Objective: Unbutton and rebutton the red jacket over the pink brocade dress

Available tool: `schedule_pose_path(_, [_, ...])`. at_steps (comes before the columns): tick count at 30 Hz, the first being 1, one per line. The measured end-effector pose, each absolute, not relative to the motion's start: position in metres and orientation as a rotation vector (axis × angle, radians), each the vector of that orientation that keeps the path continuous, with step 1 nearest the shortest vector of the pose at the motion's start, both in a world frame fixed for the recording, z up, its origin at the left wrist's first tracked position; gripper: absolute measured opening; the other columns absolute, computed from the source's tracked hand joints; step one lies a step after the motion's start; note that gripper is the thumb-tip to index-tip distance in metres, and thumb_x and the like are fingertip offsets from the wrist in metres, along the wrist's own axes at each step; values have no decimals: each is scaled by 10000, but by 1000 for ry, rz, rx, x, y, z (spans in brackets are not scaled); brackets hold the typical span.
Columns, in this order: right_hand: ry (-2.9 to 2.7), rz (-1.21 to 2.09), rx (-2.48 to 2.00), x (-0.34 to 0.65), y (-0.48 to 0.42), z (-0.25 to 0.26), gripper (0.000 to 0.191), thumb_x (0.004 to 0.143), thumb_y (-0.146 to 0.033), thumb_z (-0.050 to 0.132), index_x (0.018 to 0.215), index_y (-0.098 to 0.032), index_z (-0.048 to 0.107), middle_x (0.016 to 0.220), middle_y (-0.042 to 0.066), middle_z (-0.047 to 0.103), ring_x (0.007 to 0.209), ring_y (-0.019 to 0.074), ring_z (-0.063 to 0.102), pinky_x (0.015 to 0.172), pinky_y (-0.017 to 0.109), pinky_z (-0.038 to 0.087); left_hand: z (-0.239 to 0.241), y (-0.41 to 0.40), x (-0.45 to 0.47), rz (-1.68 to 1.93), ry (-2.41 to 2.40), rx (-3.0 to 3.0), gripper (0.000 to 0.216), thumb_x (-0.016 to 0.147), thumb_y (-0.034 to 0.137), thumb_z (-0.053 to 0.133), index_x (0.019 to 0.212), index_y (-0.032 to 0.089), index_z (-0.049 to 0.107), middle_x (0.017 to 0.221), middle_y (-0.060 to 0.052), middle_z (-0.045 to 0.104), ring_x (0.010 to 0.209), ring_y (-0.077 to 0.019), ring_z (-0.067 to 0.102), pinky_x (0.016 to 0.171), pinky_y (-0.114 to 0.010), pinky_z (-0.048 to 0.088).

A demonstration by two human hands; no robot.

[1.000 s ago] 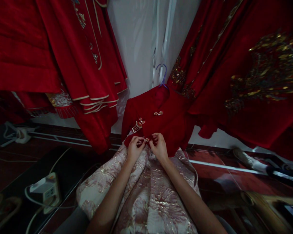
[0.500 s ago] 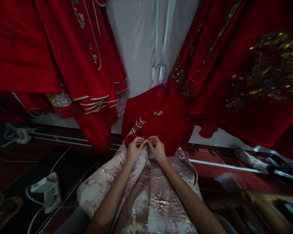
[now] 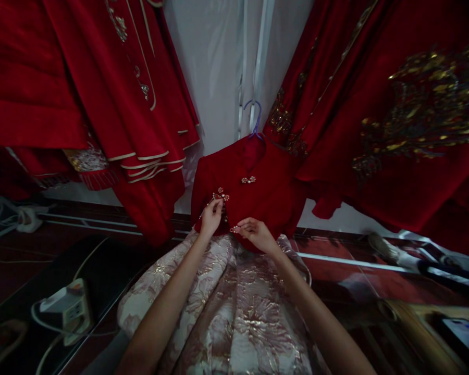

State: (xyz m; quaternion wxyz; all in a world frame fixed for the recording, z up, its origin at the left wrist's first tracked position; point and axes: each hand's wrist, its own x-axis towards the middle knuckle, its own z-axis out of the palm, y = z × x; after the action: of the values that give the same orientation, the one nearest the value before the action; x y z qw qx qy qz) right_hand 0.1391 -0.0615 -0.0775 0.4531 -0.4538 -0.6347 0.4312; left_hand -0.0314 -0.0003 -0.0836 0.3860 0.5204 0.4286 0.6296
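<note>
Reaching forward from the bottom edge, both bare forearms cross a pale pink brocade skirt with gold flowers (image 3: 238, 317), which spreads out below the hands. Off to the near left, a white power strip (image 3: 68, 310) lies on the dark floor (image 3: 15, 271). The right hand (image 3: 260, 235) sits at the lower edge of a small red velvet jacket (image 3: 269, 192), with thumb and forefinger pinched together on a small pearl clasp (image 3: 235, 228). The left hand (image 3: 211, 217) is a little higher and just beside it, its fingertips closed on the hanging end of a beaded gold tassel ornament (image 3: 221, 197) fixed to the jacket's chest. A second pearl clasp (image 3: 248, 180) sits near the collar. The jacket hangs on a blue wire hanger (image 3: 254, 117) against a white wall (image 3: 214, 78), between long red embroidered robes (image 3: 113, 104) on either side
</note>
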Motion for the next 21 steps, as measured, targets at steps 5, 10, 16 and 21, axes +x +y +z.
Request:
schedule_pose_path(5, [-1510,1218,-1093,147,-75,-65,271,687,-383,670,840,-170,600,778,33,668,663,129,609,517,240,537,-64,8,-25,1577,960,1082,356,715,427,650,933,147,655,986,-78,673,795,-137,634,740,-301,535])
schedule_pose_path(10, [-1489,1218,-1114,150,-78,-60,246,686,-354,666,838,-171,604,765,29,664,671,127,611,510,233,542,-57,2,-24,1520,884,1058,380,715,433,650,955,138,661,1054,-111,664,840,-146,640,805,-333,515])
schedule_pose_path(16, [-1472,1170,-1091,148,-83,-65,237,722,-341,628,885,-170,612,813,46,676,721,143,620,516,234,538,-57,6,-21,1559,956,1023,313,659,357,689,873,129,671,965,-100,689,829,-152,638,730,-278,515])
schedule_pose_path(21, [-1478,1157,-1101,145,-84,-68,240,732,-349,624,891,-168,615,810,44,678,715,145,620,509,233,532,-54,9,-14,1515,1107,1033,272,683,369,649,826,137,647,823,-57,678,670,-115,606,560,-201,468])
